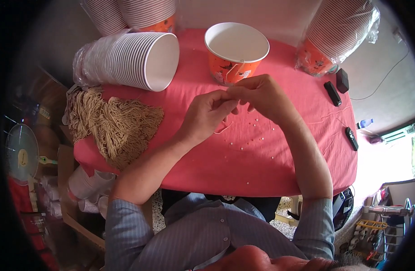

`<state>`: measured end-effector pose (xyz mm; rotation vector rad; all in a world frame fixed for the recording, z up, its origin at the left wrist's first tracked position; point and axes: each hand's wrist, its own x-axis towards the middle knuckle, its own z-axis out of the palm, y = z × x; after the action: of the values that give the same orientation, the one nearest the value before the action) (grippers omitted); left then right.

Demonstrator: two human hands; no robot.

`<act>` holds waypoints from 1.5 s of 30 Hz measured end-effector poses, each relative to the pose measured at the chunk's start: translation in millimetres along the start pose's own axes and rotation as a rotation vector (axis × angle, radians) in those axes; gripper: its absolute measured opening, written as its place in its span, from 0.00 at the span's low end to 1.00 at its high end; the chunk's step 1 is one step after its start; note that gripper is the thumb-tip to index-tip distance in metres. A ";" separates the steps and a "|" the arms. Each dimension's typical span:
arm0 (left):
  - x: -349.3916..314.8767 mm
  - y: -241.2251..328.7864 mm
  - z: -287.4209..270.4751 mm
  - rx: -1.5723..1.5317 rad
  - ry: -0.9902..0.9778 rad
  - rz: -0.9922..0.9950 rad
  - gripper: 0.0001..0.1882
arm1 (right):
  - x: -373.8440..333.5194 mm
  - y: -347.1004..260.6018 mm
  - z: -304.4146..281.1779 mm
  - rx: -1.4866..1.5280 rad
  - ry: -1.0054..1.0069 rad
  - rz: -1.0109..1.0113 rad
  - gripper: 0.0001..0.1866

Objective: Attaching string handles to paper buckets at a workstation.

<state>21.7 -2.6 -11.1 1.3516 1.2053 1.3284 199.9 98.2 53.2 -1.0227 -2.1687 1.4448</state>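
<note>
While both hands meet above the red-clothed table (207, 177), the left hand (204, 114) has its thumb and fingers pinched together, seemingly on a pale cord (224, 129) that curls loosely below them. The right hand (267, 98) has its fingertips at the same spot — what they grip is hidden, so I cannot tell. Just beyond, one orange bucket (219, 64) stands upright with a thin loop (233, 68) hanging on its near side. The lying stack (121, 58) and the wrapped stack (337, 29) show no such loop, and the heap of strands (119, 124) is large, so much appears left to do. That heap reaches the table's left edge; a remote (351, 138) lies by the right. Between the forearms there is broad working room — though scattered beads (242, 148) there could roll if brushed.
</note>
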 end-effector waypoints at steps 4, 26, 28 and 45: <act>-3.4 -0.8 2.9 0.042 -0.031 -0.054 0.12 | 3.0 5.9 -6.4 0.032 0.010 0.010 0.14; -25.0 9.3 20.6 0.180 -0.190 0.347 0.06 | 12.9 -12.0 4.0 0.203 0.298 -0.068 0.20; -26.2 12.0 16.5 0.134 -0.184 0.313 0.06 | 9.9 -17.6 -1.0 0.210 0.394 -0.064 0.22; -29.4 24.7 7.2 0.092 -0.113 0.513 0.09 | 6.3 -3.0 -12.2 -0.594 0.556 -0.826 0.10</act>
<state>31.6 -35.2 8.1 1.8592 0.8810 1.5293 202.1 110.1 60.4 -0.4580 -2.1784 0.1243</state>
